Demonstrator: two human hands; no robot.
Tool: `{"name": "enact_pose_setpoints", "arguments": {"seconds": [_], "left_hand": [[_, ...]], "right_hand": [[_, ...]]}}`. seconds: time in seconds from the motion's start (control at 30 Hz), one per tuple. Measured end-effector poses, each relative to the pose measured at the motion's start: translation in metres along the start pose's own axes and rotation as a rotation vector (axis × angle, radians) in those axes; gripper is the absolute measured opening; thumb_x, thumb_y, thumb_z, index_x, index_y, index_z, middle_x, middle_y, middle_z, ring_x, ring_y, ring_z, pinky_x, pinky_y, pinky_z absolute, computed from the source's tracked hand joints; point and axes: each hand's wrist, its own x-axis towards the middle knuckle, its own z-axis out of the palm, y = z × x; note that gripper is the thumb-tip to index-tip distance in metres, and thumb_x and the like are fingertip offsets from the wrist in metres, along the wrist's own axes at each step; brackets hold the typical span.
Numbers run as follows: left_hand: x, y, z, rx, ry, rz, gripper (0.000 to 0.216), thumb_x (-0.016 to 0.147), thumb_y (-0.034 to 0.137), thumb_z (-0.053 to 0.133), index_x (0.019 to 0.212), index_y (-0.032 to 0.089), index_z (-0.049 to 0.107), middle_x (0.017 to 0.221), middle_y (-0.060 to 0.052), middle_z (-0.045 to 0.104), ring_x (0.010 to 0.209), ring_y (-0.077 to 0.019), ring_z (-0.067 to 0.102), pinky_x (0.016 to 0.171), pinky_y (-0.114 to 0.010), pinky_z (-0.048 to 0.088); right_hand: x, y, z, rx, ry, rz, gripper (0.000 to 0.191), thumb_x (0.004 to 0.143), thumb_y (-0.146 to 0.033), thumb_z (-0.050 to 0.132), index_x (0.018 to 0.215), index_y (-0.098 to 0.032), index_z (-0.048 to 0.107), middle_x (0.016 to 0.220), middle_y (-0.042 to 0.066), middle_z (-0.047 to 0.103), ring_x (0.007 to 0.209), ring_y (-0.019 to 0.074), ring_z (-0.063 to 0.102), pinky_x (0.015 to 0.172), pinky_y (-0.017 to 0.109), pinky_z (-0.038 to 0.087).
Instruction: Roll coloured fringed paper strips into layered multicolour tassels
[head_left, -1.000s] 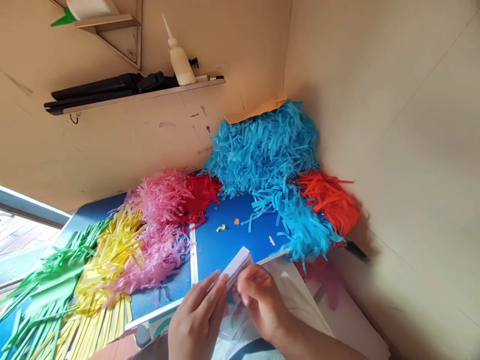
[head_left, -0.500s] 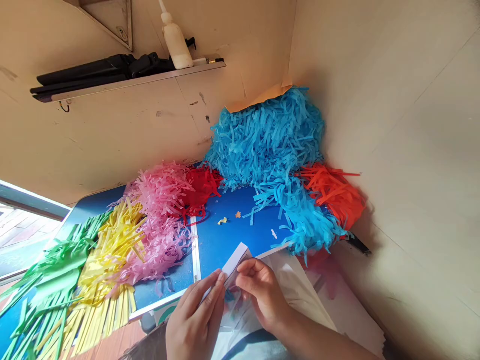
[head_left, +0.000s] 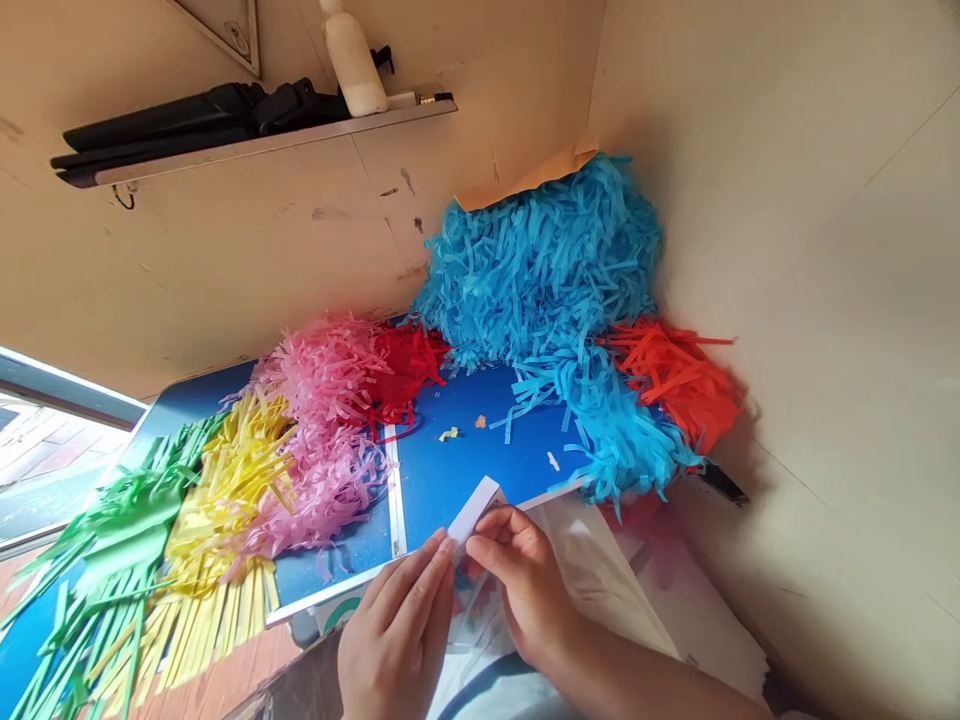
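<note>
A narrow white strip, seemingly folded paper (head_left: 472, 508), slants upward between my hands at the table's front edge. My left hand (head_left: 401, 625) pinches its lower end, thumb and fingers pressed together. Curled around the strip's right side, my right hand (head_left: 529, 580) grips it near the upper end. The fingertips of the right hand are partly hidden behind the paper. Just beyond the strip lies the blue tabletop (head_left: 435, 490) with a few small paper scraps (head_left: 480, 422).
A large blue fringed-paper heap (head_left: 547, 270) stands against the corner walls, with orange-red fringe (head_left: 679, 385) beside it. Pink (head_left: 322, 400), red (head_left: 405, 370), yellow (head_left: 225, 500) and green (head_left: 127, 540) fringe lie leftward. A wall shelf (head_left: 277, 145) carries a white bottle (head_left: 354, 65) and black objects.
My right fingers have closed in on the strip's side, nearer its upper end. My left hand keeps its pinch. The camera view has shifted slightly.
</note>
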Motion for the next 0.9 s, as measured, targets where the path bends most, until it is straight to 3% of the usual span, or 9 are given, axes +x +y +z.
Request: {"name": "enact_pose_setpoints", "arguments": {"seconds": [0.17, 0.33, 0.77, 0.9], "left_hand": [[-0.0008, 0.0, 0.0017, 0.027, 0.025, -0.089, 0.025, 0.096, 0.025, 0.056, 0.119, 0.017, 0.062, 0.096, -0.007, 0.078, 0.081, -0.0165, 0.073, 0.077, -0.025, 0.057], [-0.0017, -0.0012, 0.0026, 0.079, 0.025, -0.14, 0.027, 0.097, 0.029, 0.054, 0.12, 0.019, 0.06, 0.097, -0.007, 0.078, 0.08, -0.0179, 0.075, 0.068, -0.024, 0.058], [0.0058, 0.0004, -0.0022, 0.106, -0.018, -0.01, 0.028, 0.098, 0.023, 0.052, 0.123, 0.015, 0.061, 0.098, -0.006, 0.079, 0.079, -0.0155, 0.075, 0.068, -0.021, 0.058], [0.0053, -0.0017, -0.0032, 0.069, -0.022, 0.058, 0.029, 0.097, 0.017, 0.052, 0.124, 0.014, 0.061, 0.107, -0.01, 0.077, 0.09, -0.0173, 0.075, 0.078, -0.023, 0.059]], "right_hand": [[0.0012, -0.0014, 0.001, 0.011, -0.008, 0.024, 0.035, 0.057, -0.035, 0.09, 0.074, -0.018, 0.064, 0.064, -0.003, 0.065, 0.055, 0.0108, 0.055, 0.059, 0.024, 0.042], [0.0026, -0.0032, -0.002, 0.104, -0.09, 0.056, 0.036, 0.059, -0.033, 0.09, 0.079, -0.019, 0.063, 0.059, -0.005, 0.061, 0.054, 0.0101, 0.053, 0.059, 0.022, 0.041], [-0.0018, 0.0023, 0.005, -0.003, 0.006, -0.024, 0.036, 0.062, -0.035, 0.088, 0.076, -0.019, 0.059, 0.067, -0.004, 0.061, 0.056, 0.0101, 0.052, 0.058, 0.024, 0.043], [-0.0032, -0.0003, 0.0061, 0.011, 0.03, -0.024, 0.036, 0.06, -0.035, 0.089, 0.074, -0.019, 0.06, 0.069, -0.004, 0.061, 0.057, 0.0098, 0.051, 0.059, 0.024, 0.042]]}}
